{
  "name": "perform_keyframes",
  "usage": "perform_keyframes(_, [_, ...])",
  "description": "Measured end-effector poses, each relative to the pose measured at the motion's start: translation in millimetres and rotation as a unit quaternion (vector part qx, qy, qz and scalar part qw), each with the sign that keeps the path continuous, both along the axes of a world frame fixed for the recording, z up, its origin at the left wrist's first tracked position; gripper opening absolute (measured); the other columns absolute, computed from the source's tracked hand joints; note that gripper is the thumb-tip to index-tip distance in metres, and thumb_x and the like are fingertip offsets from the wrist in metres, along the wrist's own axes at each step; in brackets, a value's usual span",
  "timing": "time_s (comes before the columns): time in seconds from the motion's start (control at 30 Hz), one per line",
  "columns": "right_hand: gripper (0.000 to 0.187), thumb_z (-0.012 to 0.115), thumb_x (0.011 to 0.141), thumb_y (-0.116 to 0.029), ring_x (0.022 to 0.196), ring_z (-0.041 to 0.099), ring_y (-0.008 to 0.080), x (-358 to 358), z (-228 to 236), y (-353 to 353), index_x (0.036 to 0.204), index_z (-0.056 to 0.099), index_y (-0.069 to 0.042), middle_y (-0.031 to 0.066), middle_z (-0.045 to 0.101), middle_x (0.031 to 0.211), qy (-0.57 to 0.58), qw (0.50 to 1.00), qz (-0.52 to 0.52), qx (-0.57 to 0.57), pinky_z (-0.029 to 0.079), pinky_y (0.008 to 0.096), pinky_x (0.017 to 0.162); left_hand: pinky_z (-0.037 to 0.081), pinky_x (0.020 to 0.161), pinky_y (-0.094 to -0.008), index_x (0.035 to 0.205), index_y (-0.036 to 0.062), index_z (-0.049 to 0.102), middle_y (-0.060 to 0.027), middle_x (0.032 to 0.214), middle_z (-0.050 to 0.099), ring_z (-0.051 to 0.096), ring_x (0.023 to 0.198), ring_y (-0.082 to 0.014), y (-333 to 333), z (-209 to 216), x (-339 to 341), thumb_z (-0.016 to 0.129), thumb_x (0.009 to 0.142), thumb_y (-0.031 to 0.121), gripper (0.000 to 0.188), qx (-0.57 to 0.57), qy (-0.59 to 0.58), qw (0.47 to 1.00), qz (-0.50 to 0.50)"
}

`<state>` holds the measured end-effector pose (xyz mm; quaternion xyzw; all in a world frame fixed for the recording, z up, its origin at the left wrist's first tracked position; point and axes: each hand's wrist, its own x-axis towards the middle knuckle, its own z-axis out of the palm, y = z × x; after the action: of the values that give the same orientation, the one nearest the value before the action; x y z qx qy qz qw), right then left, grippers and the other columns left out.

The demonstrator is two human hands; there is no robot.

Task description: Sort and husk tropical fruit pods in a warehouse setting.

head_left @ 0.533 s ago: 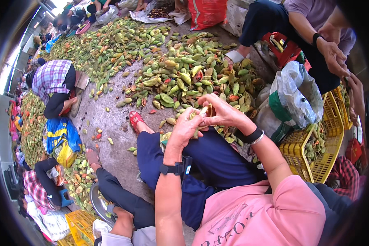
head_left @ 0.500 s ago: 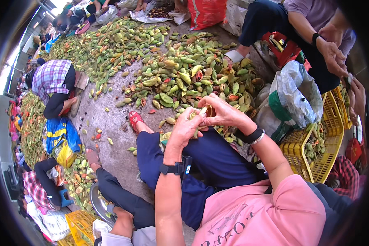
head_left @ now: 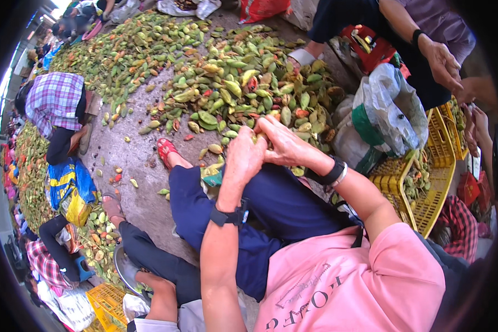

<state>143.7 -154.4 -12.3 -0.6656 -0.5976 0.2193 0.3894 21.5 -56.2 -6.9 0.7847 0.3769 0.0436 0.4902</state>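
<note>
Above my lap, my left hand and my right hand are brought together, fingertips touching. Pinched between them is a yellow-green seed pod; only a small part shows, as the fingers cover the rest. Both hands are closed around it, the left with its knuckles up, the right reaching in from the side. Just beyond the hands spreads a heap of green, yellow and reddish pods, some split open.
A white and green woven sack stands at the right beside a yellow plastic crate holding pods. Another person's hands are near it. A blue and yellow bag lies left. A person in a checked shirt bends over a larger heap.
The view has shifted, so the surroundings sit further left and higher. My hands have drawn closer together; the pod, seen more clearly earlier with a reddish inside, is now mostly covered by fingers.
</note>
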Motion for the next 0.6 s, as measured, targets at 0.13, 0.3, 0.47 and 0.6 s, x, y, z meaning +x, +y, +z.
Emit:
perform_keyframes(0.13, [0.028, 0.063, 0.079, -0.012, 0.089, 0.05, 0.0371, -1.6, -15.6, 8.7, 0.099, 0.047, -0.001, 0.0179, 0.047, 0.094, -0.025, 0.998, -0.018, 0.055, 0.044, 0.0431, 0.077, 0.053, 0.072, -0.0449, 0.099, -0.0083, 0.054, -0.0291, 0.081, 0.066, 0.068, 0.07, -0.0391, 0.0, 17.1, 6.3, 0.055, 0.089, 0.035, 0.044, -0.059, 0.03, 0.997, 0.033])
perform_keyframes(0.3, [0.019, 0.064, 0.079, -0.009, 0.085, 0.051, 0.036, 2.7, -17.9, 17.9, 0.092, 0.052, -0.003, 0.0151, 0.049, 0.087, -0.016, 0.998, -0.031, 0.053, 0.043, 0.0422, 0.072, 0.054, 0.052, -0.0363, 0.096, -0.0093, 0.05, -0.0211, 0.075, 0.066, 0.068, 0.057, -0.0265, 1.4, 19.3, 6.5, 0.054, 0.093, 0.034, 0.043, -0.055, 0.002, 0.998, 0.012])
perform_keyframes(0.47, [0.02, 0.069, 0.077, -0.011, 0.072, 0.058, 0.025, -1.4, -22.5, 3.0, 0.092, 0.063, 0.0, 0.0124, 0.056, 0.082, 0.099, 0.973, -0.203, 0.053, 0.047, 0.0358, 0.064, 0.053, 0.046, -0.028, 0.098, -0.007, 0.048, -0.0152, 0.08, 0.064, 0.067, 0.058, -0.0176, 2.0, 14.7, 6.5, 0.056, 0.095, 0.035, 0.043, -0.16, -0.058, 0.985, -0.011])
perform_keyframes(0.6, [0.018, 0.068, 0.078, -0.008, 0.068, 0.058, 0.0147, 12.1, 0.7, -15.2, 0.093, 0.064, 0.001, 0.0078, 0.056, 0.078, 0.089, 0.968, -0.212, 0.1, 0.047, 0.0298, 0.06, 0.046, 0.042, -0.0203, 0.101, 0.0018, 0.05, -0.0083, 0.085, 0.063, 0.062, 0.055, -0.0112, -4.4, 14.9, 7.6, 0.059, 0.095, 0.036, 0.036, -0.326, -0.12, 0.938, -0.002])
